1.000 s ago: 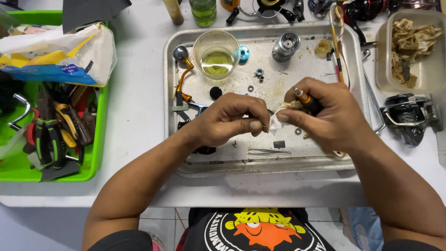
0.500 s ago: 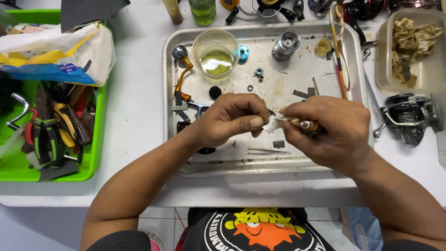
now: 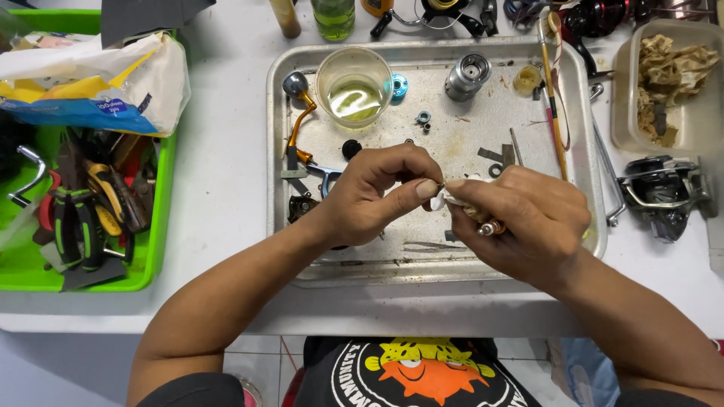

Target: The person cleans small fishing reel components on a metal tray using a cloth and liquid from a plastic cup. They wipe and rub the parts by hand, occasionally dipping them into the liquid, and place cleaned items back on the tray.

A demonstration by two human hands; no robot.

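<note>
Over the metal tray my two hands meet. My right hand grips a small brass-coloured shaft, wrapped in a scrap of white tissue. My left hand pinches the tip of that tissue between thumb and forefinger. Most of the shaft is hidden inside my right fist.
The tray holds a clear cup of yellowish liquid, a gold crank handle, a silver spool and small loose parts. A green bin of pliers stands at the left. A fishing reel body and a tub of rags are at the right.
My right hand has turned and dropped slightly, so the shaft's brass end now points down toward me. The left hand keeps its pinch on the tissue.
</note>
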